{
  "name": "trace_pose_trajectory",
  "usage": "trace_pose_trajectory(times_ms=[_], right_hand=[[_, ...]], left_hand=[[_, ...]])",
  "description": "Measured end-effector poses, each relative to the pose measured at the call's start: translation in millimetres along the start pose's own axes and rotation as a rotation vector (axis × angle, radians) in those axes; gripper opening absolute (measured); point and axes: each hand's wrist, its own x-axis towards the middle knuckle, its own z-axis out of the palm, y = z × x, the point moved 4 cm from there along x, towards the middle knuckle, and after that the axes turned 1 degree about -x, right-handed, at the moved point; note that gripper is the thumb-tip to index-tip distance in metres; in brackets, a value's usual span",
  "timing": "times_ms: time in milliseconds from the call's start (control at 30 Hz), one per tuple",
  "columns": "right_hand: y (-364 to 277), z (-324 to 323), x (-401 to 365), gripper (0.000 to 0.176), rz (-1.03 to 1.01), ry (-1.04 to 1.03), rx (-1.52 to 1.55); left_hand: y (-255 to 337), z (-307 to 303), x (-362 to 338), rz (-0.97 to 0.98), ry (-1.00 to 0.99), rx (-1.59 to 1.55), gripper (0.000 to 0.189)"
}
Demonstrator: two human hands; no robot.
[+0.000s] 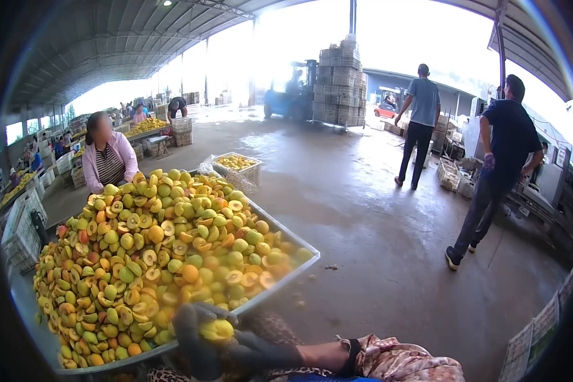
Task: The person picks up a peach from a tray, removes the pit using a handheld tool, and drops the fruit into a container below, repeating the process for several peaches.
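Note:
A yellow-green fruit [216, 330] is between my two dark-gloved hands at the bottom of the view. My left hand [196, 337] is closed around its left and upper side. From the right, my right hand [258, 350] reaches in, its fingers against the fruit's lower right side; blur hides the fingertips. Just beyond my hands, a large heap of halved yellow, green and orange fruit [153, 248] fills a metal-edged table [280, 277]. Many halves show a hollow where the stone was.
Across the heap stands a person in a pink jacket [124, 153]. A crate of fruit [239, 167] adjoins the table's far corner. Two people [420, 108] [500, 146] are on the wet floor at right. Behind are a forklift [291, 95] and stacked crates [340, 86].

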Motion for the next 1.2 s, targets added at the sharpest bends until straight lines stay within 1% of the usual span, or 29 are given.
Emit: trace_pose_trajectory(times_ms=[67, 100, 133, 167, 233, 300, 333, 367, 400, 433, 467, 500, 533, 567, 633, 667, 700, 733, 767, 800, 833, 867, 900, 967, 1000, 1100, 1133, 1200], right_hand=[[26.4, -1.4, -2.9, 0.053, 0.096, -0.054, 0.000], [35.4, -6.5, -2.8, 0.053, 0.133, -0.066, -0.011], [17.0, -9.0, -0.7, 0.054, 0.139, -0.072, -0.053], [-14.9, -5.4, -1.4, 0.054, 0.156, -0.081, -0.083], [-51.6, -10.1, -4.8, 0.043, 0.020, -0.171, -0.317], [-68.5, -9.1, -11.7, 0.022, -0.306, -0.313, -0.724], [-63.4, -9.1, -12.9, 0.031, -0.248, -0.283, -0.510], [-52.9, -6.4, -14.2, 0.041, -0.190, -0.251, -0.296], [-34.9, -7.4, -16.1, 0.045, -0.094, -0.232, -0.140], [-16.8, -8.5, -18.3, 0.050, -0.003, -0.199, 0.018], [15.5, -12.4, -21.0, 0.049, 0.128, -0.185, 0.134], [39.6, -2.7, -26.9, 0.048, 0.270, -0.184, 0.269], [-22.7, -6.9, -21.3, 0.048, 0.088, -0.119, -0.059], [-26.4, -7.4, -15.7, 0.046, 0.059, -0.143, -0.094], [-1.2, 11.4, -11.4, 0.042, 0.076, -0.165, 0.025], [5.5, 19.2, -8.6, 0.040, 0.089, -0.172, 0.088], [12.3, 26.9, -7.9, 0.035, 0.157, -0.174, 0.133], [2.7, 33.1, -7.9, 0.034, 0.187, -0.219, 0.167], [-2.2, 39.3, -5.4, 0.033, 0.168, -0.231, 0.172], [-6.9, 45.2, -2.6, 0.032, 0.148, -0.243, 0.178], [-3.7, 52.4, 0.1, 0.031, 0.081, -0.225, 0.164], [8.1, 57.1, 0.5, 0.031, 0.130, -0.247, 0.189], [20.2, 61.8, 0.7, 0.031, 0.179, -0.267, 0.212], [58.3, 64.0, -6.3, 0.031, 0.528, -0.368, 0.406], [68.1, 65.3, -10.5, 0.032, 0.719, -0.378, 0.520], [19.4, 49.8, 11.8, 0.031, 0.092, -0.327, 0.059], [25.9, 49.9, 7.6, 0.030, -0.093, -0.246, -0.022], [21.0, 43.1, 6.0, 0.030, 0.110, -0.267, 0.115]], left_hand=[[1.2, 6.0, -3.6, -0.044, 0.021, -0.011, 0.038], [8.5, 14.5, -6.0, 0.095, 0.000, 0.232, 0.038], [16.1, 25.3, -11.2, 0.240, -0.021, 0.467, 0.038], [16.4, 25.4, -13.4, 0.274, -0.063, 0.490, 0.033], [20.6, 28.4, -18.9, 0.344, -0.146, 0.531, 0.023], [26.8, 40.7, -22.1, 0.194, -0.168, 0.137, 0.024], [18.4, 28.7, -20.7, 0.074, -0.190, 0.143, 0.028], [6.5, 5.9, -16.8, -0.046, -0.213, 0.149, 0.042], [-5.0, -6.0, -16.0, -0.168, -0.234, 0.152, 0.060], [-2.5, 2.8, -15.5, -0.042, -0.240, 0.205, 0.043], [1.1, 13.3, -16.4, 0.080, -0.235, 0.267, 0.033], [7.1, 21.0, -18.8, 0.192, -0.211, 0.344, 0.038], [10.6, 19.6, -18.2, 0.223, -0.201, 0.382, 0.037], [13.2, 19.0, -12.9, 0.205, -0.219, 0.370, 0.037], [17.3, -1.7, -14.0, 0.144, -0.203, 0.381, 0.036], [19.7, -14.3, -19.0, 0.158, -0.165, 0.428, 0.035], [22.6, -22.3, -22.1, 0.200, -0.130, 0.479, 0.038], [25.8, -31.1, -29.4, 0.278, -0.013, 0.563, 0.039], [29.5, -35.7, -35.6, 0.355, 0.086, 0.635, 0.040], [30.8, -40.1, -39.4, 0.336, 0.136, 0.625, 0.041], [31.6, -45.6, -42.6, 0.315, 0.179, 0.611, 0.042], [32.2, -52.5, -45.6, 0.294, 0.222, 0.590, 0.042], [29.0, -60.9, -43.6, 0.172, 0.218, 0.504, 0.043], [23.4, -77.2, -40.1, -0.081, 0.225, 0.331, 0.044], [23.3, -76.4, -39.8, -0.131, 0.276, 0.356, 0.045], [23.2, -65.0, -34.3, 0.276, 0.104, 0.798, 0.046], [29.0, -48.1, -34.2, 0.447, -0.013, 0.954, 0.047], [27.1, -44.3, -27.8, 0.352, -0.050, 0.931, 0.046]])
